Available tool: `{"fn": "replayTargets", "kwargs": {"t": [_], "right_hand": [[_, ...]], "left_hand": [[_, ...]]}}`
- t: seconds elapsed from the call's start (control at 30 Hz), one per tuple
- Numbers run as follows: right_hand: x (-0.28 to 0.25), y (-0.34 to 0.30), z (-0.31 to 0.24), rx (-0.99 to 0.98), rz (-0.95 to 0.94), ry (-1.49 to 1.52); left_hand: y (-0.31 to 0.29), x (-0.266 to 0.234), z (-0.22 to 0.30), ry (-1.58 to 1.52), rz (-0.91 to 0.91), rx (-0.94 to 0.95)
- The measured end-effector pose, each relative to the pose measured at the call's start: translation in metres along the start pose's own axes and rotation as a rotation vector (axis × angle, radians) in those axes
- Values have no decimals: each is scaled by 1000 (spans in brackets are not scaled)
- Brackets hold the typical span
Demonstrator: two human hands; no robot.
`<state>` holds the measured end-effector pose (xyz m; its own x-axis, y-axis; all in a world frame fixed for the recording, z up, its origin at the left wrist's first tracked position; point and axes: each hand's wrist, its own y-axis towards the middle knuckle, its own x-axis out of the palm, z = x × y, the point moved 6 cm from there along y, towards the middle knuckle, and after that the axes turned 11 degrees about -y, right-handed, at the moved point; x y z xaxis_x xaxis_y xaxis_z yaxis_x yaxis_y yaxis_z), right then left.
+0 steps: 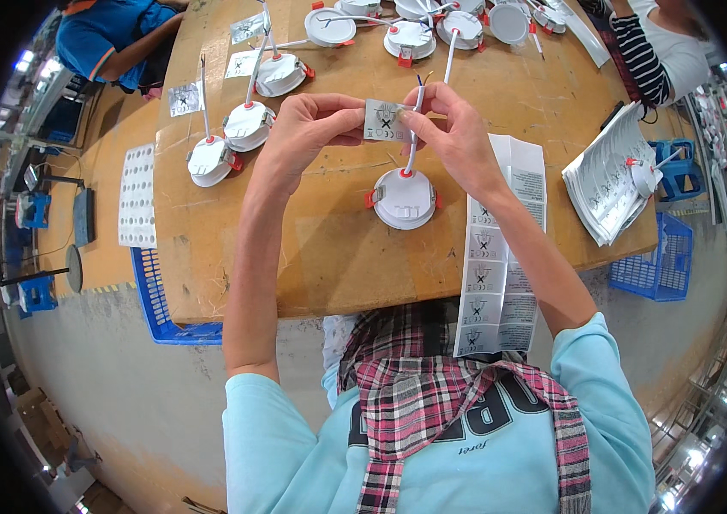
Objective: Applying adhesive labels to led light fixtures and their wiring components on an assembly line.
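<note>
A small silver sticker label (386, 122) with printed symbols is stretched between my hands above the table. My left hand (316, 128) pinches its left edge. My right hand (456, 137) has thumb and fingers closed at its right edge, right where a white cable (414, 152) passes; how firmly the cable is gripped I cannot tell. This cable rises from a round white downlight (405, 202) with red spring clips, lying on the table below my hands. Under my right forearm lies a sheet of the same labels (483, 274), hanging over the table's front edge.
More downlights (249, 127) stand at the left and along the back of the brown table (329, 274). A dotted white sheet (137, 197) lies left, a stack of label sheets (603, 184) right. Blue crates (650, 261) sit below. Two other people (115, 38) are at the far corners.
</note>
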<state>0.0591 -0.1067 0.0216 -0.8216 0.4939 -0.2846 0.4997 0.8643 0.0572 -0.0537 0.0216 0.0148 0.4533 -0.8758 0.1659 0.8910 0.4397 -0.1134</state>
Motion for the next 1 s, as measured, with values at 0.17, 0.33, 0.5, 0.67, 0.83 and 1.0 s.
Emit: {"fn": "replayTargets", "kwargs": {"t": [0.17,0.33,0.5,0.67,0.83,1.0], "right_hand": [[1,0,1,-8,-4,-9],[1,-1,2,-39,10,-18],[-1,-2,3,-37,22,-18],[1,-3,0,-38,3,7],[1,-4,6,-3,5,143],[2,-5,3,-24,27,167]], "left_hand": [[-1,-2,-1,2,-3,-1],[-3,-4,1,-10,-2,-1],[-9,5,-2,-156,98,-74],[-9,10,-12,-40,116,20],[-8,11,-14,-67,119,32],[-9,10,-18,-210,147,91]]}}
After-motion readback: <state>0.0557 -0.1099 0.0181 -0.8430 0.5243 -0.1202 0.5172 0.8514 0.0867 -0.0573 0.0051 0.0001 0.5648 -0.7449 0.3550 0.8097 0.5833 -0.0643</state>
